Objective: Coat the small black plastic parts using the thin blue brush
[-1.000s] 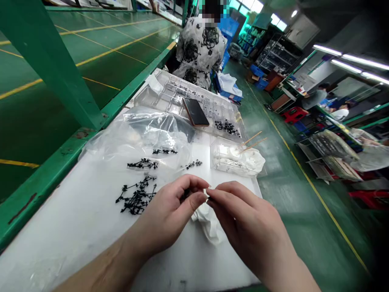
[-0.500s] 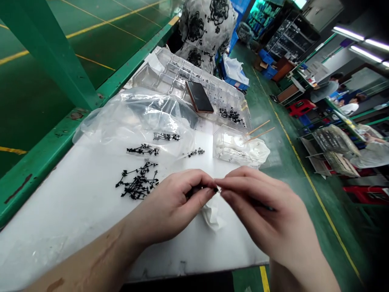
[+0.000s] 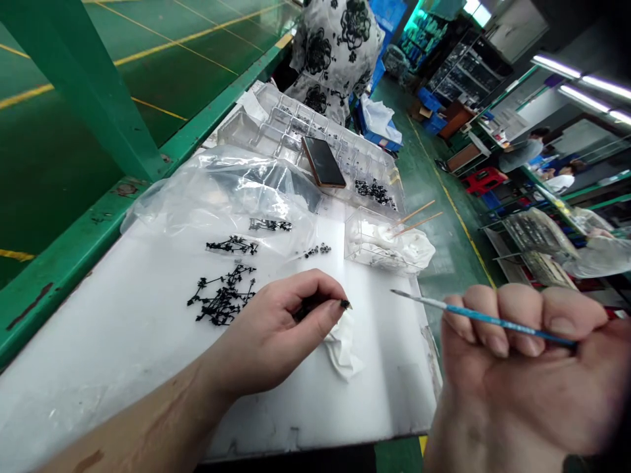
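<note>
My left hand is closed, pinching a small black part between thumb and forefinger; most of that part is hidden by the fingers. Off to the right, my right hand is turned palm up with curled fingers. It grips a thin blue-handled paintbrush, whose pale tip points left toward the black part without touching it. A loose pile of spindly black parts lies left of my left hand. Under its fingertips, a crumpled white cloth or tissue rests on the white tabletop.
Behind the hands stands a clear box with white wadding and two thin wooden sticks. A phone lies on a compartment tray of small parts. A plastic bag spreads at left beside a green frame. A person sits beyond.
My right hand has moved right, away from the left fingertips, and turned palm up. The paintbrush now shows in it. My left hand has stayed in place with the black part.
</note>
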